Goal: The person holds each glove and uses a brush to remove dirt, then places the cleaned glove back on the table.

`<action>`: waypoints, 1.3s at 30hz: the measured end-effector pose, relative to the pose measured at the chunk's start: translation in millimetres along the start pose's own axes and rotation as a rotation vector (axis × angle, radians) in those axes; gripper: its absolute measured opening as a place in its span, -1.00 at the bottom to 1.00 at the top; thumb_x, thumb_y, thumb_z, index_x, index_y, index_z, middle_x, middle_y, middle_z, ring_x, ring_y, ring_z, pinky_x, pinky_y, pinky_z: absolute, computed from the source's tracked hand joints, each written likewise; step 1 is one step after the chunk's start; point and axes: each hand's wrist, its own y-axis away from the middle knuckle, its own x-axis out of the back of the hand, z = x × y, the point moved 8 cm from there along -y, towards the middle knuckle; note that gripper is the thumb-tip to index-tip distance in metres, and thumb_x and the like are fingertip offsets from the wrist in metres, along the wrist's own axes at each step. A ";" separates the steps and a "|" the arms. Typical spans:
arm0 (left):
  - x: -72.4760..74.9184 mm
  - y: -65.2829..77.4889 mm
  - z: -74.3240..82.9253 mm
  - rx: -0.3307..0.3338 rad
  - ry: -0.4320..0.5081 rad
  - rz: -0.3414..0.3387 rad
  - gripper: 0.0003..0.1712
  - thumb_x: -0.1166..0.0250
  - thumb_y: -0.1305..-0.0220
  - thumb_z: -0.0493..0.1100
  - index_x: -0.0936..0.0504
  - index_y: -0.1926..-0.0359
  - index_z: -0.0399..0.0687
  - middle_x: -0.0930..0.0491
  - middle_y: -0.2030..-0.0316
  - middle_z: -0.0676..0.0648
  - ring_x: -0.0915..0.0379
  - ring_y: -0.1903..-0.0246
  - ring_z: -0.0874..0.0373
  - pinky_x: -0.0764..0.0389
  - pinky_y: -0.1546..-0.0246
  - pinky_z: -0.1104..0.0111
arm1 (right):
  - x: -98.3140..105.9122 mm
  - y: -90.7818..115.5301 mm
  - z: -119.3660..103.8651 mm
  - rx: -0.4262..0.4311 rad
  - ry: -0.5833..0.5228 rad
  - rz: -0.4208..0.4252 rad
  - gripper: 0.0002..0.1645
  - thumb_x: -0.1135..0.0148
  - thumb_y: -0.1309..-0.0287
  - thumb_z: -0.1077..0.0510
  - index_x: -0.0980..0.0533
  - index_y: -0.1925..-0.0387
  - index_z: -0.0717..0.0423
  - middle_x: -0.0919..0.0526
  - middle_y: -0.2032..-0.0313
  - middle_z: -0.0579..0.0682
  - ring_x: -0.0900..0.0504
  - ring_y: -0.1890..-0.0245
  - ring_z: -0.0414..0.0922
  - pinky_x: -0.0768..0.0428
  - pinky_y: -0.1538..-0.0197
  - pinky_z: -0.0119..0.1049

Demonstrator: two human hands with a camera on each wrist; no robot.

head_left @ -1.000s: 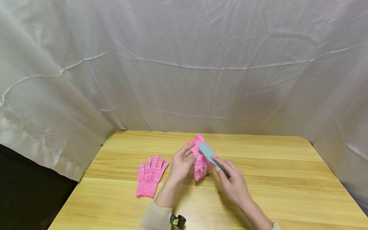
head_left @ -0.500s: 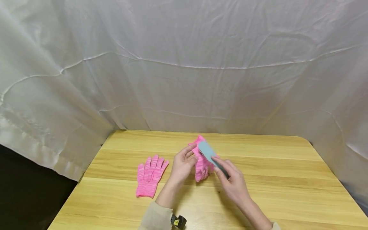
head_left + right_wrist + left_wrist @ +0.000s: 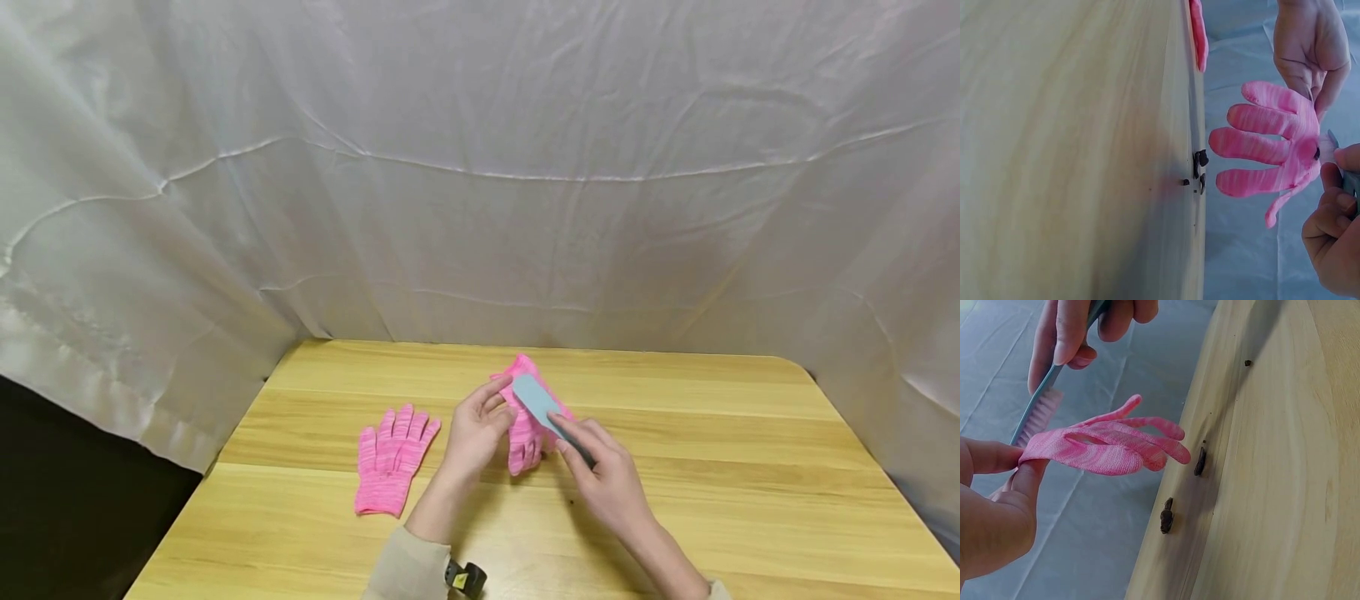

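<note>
My left hand pinches a pink knitted glove between thumb and fingers, holding it up over the table. In the left wrist view the glove's fingers hang out to the right, above the wood. My right hand grips the handle of a light blue brush, index finger laid along its back. Pale bristles meet the glove near the pinched part. Beside them, a dark blackish spot shows on the glove in the right wrist view. A matching pink glove lies flat at the left.
Dark brown clumps and small crumbs lie on the wooden table below the held glove. Grey-white cloth hangs behind the table and along its sides. A black device is strapped at the left wrist.
The brush head shifts slightly over the held glove, now lying flatter with its bristles hidden in the head view. The held glove has dropped a little. The other glove stays put.
</note>
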 end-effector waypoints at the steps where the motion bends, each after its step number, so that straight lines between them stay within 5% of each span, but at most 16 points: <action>1: 0.3 -0.1 -0.3 0.005 0.001 0.002 -0.37 -0.19 -0.32 -0.51 -0.44 -0.41 -0.31 -0.53 -0.27 -0.43 -0.61 -0.15 -0.16 -0.70 -0.10 0.37 | 0.2 -0.1 0.4 -0.003 0.002 0.001 -0.47 -0.39 -0.20 0.42 -0.67 -0.20 0.06 -0.68 0.20 -0.18 -0.50 0.38 -0.32 -0.58 0.40 -0.46; 19: 2.6 0.6 2.2 0.020 0.029 0.011 -0.40 -0.19 -0.34 -0.48 -0.44 -0.41 -0.33 -0.54 -0.25 -0.41 -0.60 -0.16 -0.12 -0.67 -0.17 0.33 | 3.5 -1.1 -0.2 0.017 -0.016 0.023 -0.45 -0.38 -0.18 0.47 -0.66 -0.19 0.10 -0.73 0.16 -0.01 -0.53 0.36 -0.31 -0.57 0.37 -0.50; 39: 6.2 -0.4 2.7 0.023 0.043 0.026 -0.40 -0.21 -0.34 -0.47 -0.45 -0.40 -0.34 -0.56 -0.24 -0.41 -0.64 -0.10 -0.09 -0.72 -0.08 0.31 | 5.6 -2.0 1.6 0.011 -0.018 0.026 -0.46 -0.36 -0.20 0.46 -0.66 -0.20 0.08 -0.70 0.18 -0.13 -0.46 0.44 -0.33 -0.48 0.47 -0.53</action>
